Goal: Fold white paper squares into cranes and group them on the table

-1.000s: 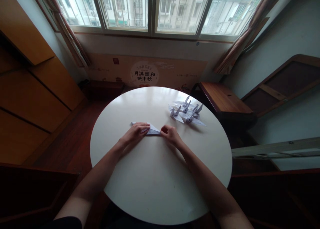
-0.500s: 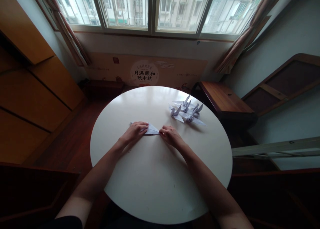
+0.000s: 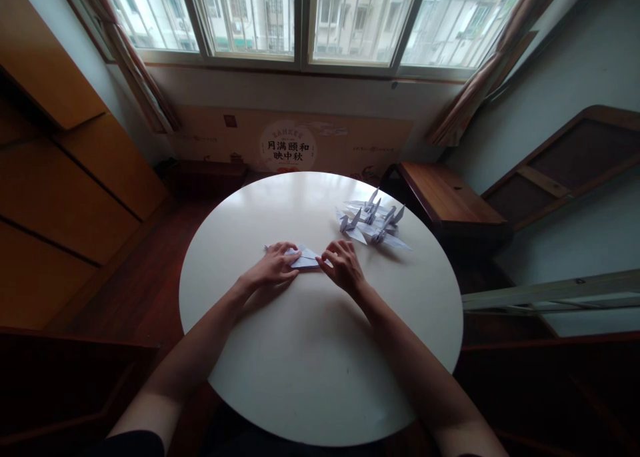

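A folded piece of white paper (image 3: 306,257) lies near the middle of the round white table (image 3: 300,350). My left hand (image 3: 274,264) grips its left part between thumb and fingers, and a small tip of the paper sticks out beyond that hand. At the paper's right end is my right hand (image 3: 341,264), its thumb and fingertips curled around the pointed tip. Several folded paper cranes (image 3: 373,222) stand clustered beyond my right hand, toward the table's far right edge.
A brown wooden side table (image 3: 445,194) stands past the round table's right edge. Orange-brown cabinets (image 3: 65,204) line the left side. A printed banner (image 3: 350,144) hangs below the window on the far side.
My right hand has tilted up, with its fingers lifted and less tightly bunched at the paper's tip. My left hand has shifted slightly to the right, its thumb lower and further from the fingers.
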Demonstrator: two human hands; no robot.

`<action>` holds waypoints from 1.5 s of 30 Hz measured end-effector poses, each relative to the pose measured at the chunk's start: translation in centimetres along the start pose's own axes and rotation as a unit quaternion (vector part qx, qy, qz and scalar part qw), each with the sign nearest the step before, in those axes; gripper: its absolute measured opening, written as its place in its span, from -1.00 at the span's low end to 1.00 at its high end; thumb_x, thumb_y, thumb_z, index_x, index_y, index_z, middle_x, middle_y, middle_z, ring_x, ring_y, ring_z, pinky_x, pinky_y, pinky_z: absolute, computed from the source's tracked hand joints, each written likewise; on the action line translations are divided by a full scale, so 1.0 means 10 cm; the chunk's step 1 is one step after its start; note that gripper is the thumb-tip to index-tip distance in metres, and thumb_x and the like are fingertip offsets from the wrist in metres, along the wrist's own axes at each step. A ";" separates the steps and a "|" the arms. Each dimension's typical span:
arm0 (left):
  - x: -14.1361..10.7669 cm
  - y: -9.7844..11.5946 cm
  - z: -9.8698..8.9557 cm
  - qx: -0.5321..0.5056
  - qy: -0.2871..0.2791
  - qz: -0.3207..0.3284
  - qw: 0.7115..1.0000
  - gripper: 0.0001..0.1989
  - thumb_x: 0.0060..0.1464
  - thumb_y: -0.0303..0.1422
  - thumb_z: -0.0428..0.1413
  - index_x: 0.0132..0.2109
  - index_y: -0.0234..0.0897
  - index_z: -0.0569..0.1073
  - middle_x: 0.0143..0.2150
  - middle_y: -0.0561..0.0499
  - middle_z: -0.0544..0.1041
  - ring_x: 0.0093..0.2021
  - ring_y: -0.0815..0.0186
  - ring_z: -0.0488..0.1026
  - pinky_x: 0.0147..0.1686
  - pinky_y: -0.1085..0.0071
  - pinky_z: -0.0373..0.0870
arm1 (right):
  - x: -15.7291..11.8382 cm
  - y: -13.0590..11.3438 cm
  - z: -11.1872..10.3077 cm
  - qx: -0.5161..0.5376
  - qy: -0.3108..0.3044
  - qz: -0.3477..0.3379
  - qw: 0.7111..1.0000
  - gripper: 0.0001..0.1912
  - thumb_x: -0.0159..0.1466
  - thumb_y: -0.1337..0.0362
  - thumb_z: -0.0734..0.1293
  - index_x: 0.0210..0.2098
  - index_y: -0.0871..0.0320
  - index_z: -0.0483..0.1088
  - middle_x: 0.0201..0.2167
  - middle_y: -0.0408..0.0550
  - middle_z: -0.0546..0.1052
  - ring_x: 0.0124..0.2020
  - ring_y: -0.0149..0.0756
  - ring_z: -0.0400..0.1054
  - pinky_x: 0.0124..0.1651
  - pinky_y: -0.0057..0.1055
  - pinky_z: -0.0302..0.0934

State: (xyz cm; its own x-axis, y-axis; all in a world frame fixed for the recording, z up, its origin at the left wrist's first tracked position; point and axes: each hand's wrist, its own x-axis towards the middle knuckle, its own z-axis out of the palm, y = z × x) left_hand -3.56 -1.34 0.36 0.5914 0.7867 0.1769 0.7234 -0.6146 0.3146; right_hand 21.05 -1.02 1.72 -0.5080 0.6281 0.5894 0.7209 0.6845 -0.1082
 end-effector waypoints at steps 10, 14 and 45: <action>0.02 0.10 -0.03 -0.094 0.037 0.021 0.995 -0.67 0.16 -0.15 0.13 0.03 -0.13 0.47 -0.02 -0.04 0.50 0.01 0.19 0.40 0.10 0.22 0.25 | -0.07 0.00 0.17 0.151 -0.114 -0.043 0.981 -0.85 0.25 0.17 0.37 -0.25 0.09 0.51 -0.24 -0.01 0.47 -0.22 -0.25 0.31 -0.11 -0.31 0.19; 0.01 -0.01 -0.06 -0.162 0.032 0.053 0.985 -0.78 0.14 -0.17 0.15 -0.17 -0.19 0.55 -0.05 -0.05 0.54 -0.04 0.24 0.47 0.05 0.30 0.33 | -0.08 0.01 0.21 0.155 -0.130 -0.006 0.979 -0.88 0.27 0.22 0.35 -0.26 0.08 0.52 -0.24 -0.01 0.48 -0.21 -0.25 0.32 -0.09 -0.31 0.18; 0.03 0.16 0.00 0.054 0.068 0.017 0.996 -0.84 0.13 -0.31 0.14 -0.16 -0.05 0.58 0.01 -0.05 0.43 0.05 0.09 0.23 0.06 0.09 0.06 | -0.04 -0.13 0.16 0.128 -0.137 0.055 0.981 -0.82 0.30 0.18 0.31 -0.23 0.14 0.50 -0.38 -0.02 0.52 -0.28 -0.25 0.36 -0.10 -0.31 0.15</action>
State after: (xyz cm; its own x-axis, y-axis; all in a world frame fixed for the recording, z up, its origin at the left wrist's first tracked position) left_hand -2.19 -2.08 0.94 0.5683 0.7614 0.3119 0.7421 -0.6381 0.2052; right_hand 19.55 -1.54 0.37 -0.5675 0.7548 0.3290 0.6544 0.6559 -0.3762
